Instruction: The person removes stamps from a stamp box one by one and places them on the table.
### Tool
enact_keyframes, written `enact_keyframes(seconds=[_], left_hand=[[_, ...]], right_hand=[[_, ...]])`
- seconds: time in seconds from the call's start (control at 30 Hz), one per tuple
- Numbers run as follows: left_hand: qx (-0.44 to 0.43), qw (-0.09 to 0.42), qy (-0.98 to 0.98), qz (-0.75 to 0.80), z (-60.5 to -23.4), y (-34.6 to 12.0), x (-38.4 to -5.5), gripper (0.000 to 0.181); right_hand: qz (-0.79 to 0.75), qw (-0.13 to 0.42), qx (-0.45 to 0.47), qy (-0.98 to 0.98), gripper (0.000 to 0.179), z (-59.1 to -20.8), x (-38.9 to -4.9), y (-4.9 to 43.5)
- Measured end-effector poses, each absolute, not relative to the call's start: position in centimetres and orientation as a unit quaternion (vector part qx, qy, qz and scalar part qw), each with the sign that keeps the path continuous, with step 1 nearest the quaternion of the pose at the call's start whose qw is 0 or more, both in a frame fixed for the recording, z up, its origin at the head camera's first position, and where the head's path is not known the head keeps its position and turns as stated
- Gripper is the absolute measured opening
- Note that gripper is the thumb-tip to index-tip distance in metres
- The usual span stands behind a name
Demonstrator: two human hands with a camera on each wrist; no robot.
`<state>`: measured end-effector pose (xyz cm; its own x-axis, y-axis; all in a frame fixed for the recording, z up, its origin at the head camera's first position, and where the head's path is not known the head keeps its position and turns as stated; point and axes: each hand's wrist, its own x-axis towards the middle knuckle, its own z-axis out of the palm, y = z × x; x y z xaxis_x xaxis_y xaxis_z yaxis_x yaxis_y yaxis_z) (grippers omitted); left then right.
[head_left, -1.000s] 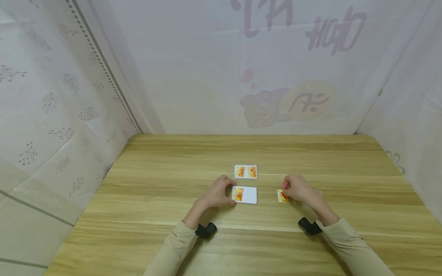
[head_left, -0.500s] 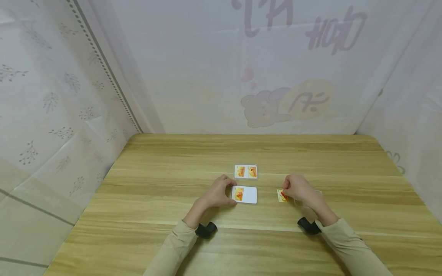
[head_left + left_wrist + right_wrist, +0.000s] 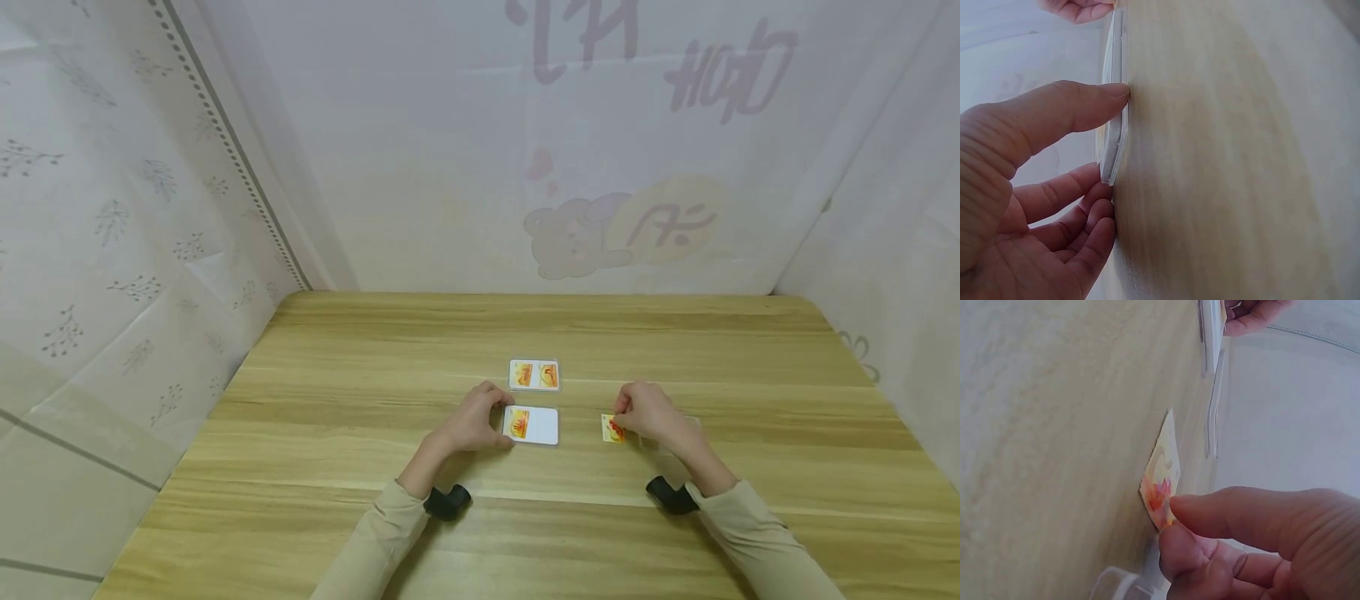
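Between the thumb and fingertips of my right hand (image 3: 651,412) a small yellow-and-red postage stamp (image 3: 609,427) is pinched by its edge. The right wrist view shows the stamp (image 3: 1163,462) tilted over the wood, its edges finely toothed. My left hand (image 3: 471,418) holds a clear flat case (image 3: 1117,134) at its left end, thumb on the near edge, fingers on the far one. Inside lies a white card (image 3: 547,426) bearing one orange-yellow stamp (image 3: 518,423) on its left half; the right half is plain white.
Just behind, a second clear case (image 3: 535,389) with two stamps lies flat. A transparent case part (image 3: 693,422) sits partly hidden beneath my right wrist. All this rests on a wooden table (image 3: 375,350) with printed curtains (image 3: 420,167) around it.
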<state>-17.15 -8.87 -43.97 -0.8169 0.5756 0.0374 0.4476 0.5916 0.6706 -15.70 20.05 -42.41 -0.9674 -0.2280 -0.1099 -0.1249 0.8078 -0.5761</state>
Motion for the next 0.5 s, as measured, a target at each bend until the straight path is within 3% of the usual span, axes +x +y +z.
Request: enact_keyframes(seconds=[0.5], left_hand=[[0.283,0.097,0.886,0.354,-43.97,-8.88,-17.11,0.049]], right_hand=[[-0.346,0.053,-0.105,0.931,0.008,-41.96,-15.63,19.87]])
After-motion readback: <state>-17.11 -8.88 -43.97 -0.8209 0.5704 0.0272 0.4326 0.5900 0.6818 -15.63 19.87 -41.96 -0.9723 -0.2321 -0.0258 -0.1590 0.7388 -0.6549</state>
